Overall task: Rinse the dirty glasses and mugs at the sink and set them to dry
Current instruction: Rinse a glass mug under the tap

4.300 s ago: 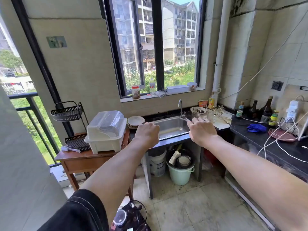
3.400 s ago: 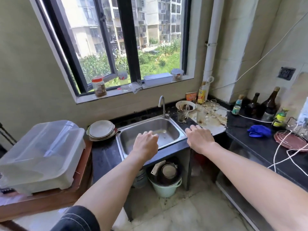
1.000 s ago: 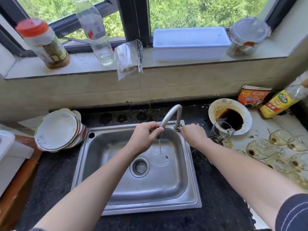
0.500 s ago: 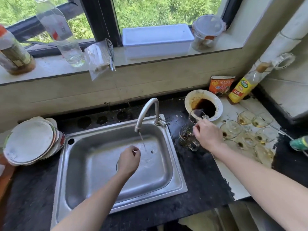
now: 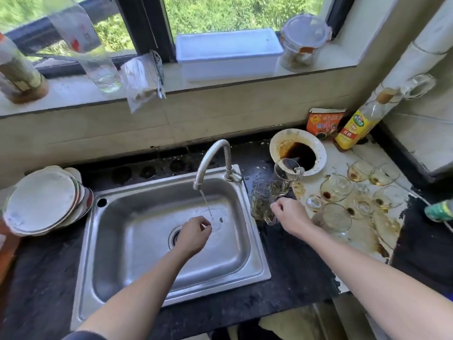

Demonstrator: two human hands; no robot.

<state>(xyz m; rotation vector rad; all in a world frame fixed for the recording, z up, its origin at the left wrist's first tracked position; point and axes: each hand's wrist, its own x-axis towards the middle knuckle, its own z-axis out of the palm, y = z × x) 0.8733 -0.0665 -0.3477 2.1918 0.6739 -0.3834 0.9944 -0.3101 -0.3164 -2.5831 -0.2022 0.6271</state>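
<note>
— Nearest the body, first entry?
— One counter (image 5: 294,266), dark and worn, with two bare forearms reaching over it.
— Over the basin?
— One left hand (image 5: 193,235), above the sink (image 5: 137,241), just right of the drain (image 5: 174,238). Its fingers are curled in to meet the thumb, and there is nothing in them.
— And the other?
— One right hand (image 5: 291,215), fingers pinched on the handle of a mug (image 5: 261,202) (clear glass, brown dregs). It stands upright just beside the sink's right rim. Whether it rests on the counter or is lifted clear, I cannot tell.
— Water?
— One thin stream (image 5: 206,202), falling from the tap (image 5: 215,155) into the basin, just beyond the left fingers.
— Right of the mug?
— Several glasses (image 5: 335,190), packed close on a stained pale board (image 5: 362,231), most with brown residue.
— Behind it?
— One second mug (image 5: 288,170), also clear, overlapping the near rim of a white bowl (image 5: 297,150) that holds dark sauce.
— Far left?
— Stacked plates (image 5: 41,202), pale, just beside the sink's left corner.
— Against the wall?
— One orange packet (image 5: 323,122), next to a leaning oil bottle (image 5: 355,128) with a yellow label.
— Last, the sill (image 5: 245,77)?
— Left to right: clear bottle (image 5: 93,55), plastic bag (image 5: 143,79), white tub (image 5: 229,54), lidded jar (image 5: 302,42).
</note>
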